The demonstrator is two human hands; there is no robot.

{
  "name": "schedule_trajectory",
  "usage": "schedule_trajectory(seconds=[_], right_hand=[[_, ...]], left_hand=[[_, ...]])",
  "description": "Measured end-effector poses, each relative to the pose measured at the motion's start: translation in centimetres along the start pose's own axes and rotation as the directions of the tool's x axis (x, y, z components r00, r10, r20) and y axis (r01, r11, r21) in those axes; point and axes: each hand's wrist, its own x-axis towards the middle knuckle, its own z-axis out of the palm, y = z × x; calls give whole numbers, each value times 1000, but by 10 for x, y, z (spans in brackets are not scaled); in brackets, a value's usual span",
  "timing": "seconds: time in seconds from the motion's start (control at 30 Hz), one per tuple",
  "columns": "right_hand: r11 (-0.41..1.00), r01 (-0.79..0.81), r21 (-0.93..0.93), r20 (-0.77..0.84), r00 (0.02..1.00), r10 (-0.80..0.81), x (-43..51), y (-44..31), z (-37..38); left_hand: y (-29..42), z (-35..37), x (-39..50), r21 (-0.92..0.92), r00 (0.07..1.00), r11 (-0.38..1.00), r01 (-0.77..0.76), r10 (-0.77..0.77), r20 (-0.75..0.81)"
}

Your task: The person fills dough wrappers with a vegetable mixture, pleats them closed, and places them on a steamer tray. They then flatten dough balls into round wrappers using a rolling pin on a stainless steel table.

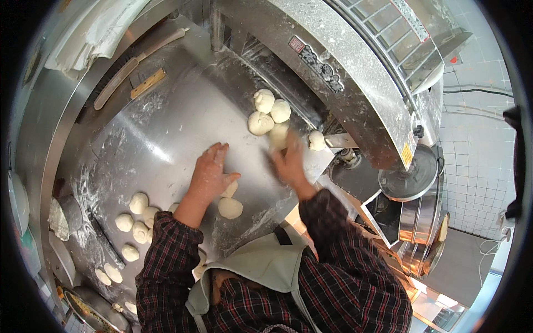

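My right hand [290, 162], blurred by motion, has its fingers and thumb at the edge of a blurred dough ball [278, 135]. Right behind that ball sits a cluster of floury dough balls [260, 123]. One more dough ball [316, 140] lies to the right, near the corner of the steel worktop [183, 112]. My left hand [210, 172] is over the middle of the worktop, fingers and thumb apart, with nothing in it. Just below its thumb are a partly hidden dough piece [230, 190] and a round dough ball [230, 208].
Several dough balls [138, 203] lie left of my left forearm, near a dark-handled tool [104, 237] and two flat dough pieces [112, 272]. A long-handled brush [116, 83] and a wood-handled scraper [148, 83] lie far left. A steel machine [354, 95] borders the worktop; a lidded pot [420, 220] stands right.
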Motion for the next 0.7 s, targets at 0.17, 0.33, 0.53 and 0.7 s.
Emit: schedule_trajectory(seconds=[0.17, 0.33, 0.53, 0.7], right_hand=[[893, -417, 168, 502, 816, 286, -1, -32, -56], [988, 67, 139, -104, 993, -52, 110, 39, -5], [867, 175, 466, 118, 959, -257, 28, -66, 41], [814, -243, 527, 384, 923, 26, 19, -70, -48]], left_hand=[[-13, 5, -19, 0, 997, 997, 74, -74, 36], [-2, 1, -27, -29, 998, 999, 29, -27, 51], [-10, -3, -81, 103, 985, 988, 118, -129, 111], [-16, -56, -135, 147, 897, 933, 327, -356, 263]])
